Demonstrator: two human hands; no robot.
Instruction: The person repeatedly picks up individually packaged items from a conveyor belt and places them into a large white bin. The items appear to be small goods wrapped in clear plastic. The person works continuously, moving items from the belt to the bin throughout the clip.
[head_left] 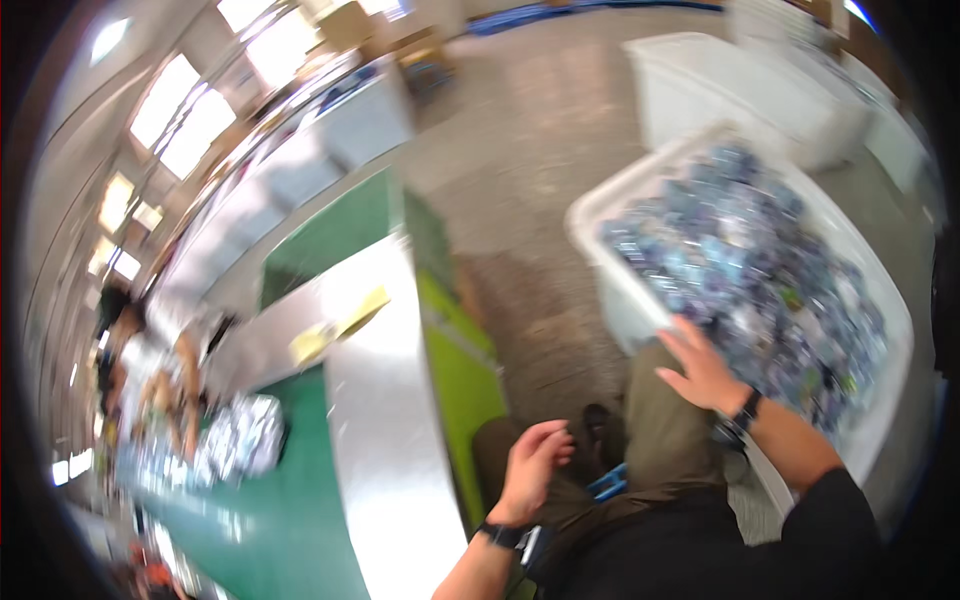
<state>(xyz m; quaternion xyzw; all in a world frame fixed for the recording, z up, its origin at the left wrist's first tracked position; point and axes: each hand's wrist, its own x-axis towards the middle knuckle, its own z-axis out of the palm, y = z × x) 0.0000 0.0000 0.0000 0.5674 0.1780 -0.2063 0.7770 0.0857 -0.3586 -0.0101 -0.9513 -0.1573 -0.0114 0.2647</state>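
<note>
My right hand (703, 368) reaches out with fingers spread, at the near rim of a large white bin (600, 215) full of small blue and silver packets (745, 260). It holds nothing and is touching or just over the nearest packets. My left hand (533, 468) hovers over my lap, fingers loosely curled, holding nothing, close to the edge of a shiny metal table (385, 420). Both wrists carry a dark band. I sit with olive trousers (665, 440) visible below my hands. The picture is blurred by motion.
A green conveyor belt (290, 500) runs beside the metal table, with a heap of silvery packets (245, 435) on it at the left. Another person (130, 370) works there. Yellow slips (340, 325) lie on the table. More white bins (720, 85) stand behind on the grey floor.
</note>
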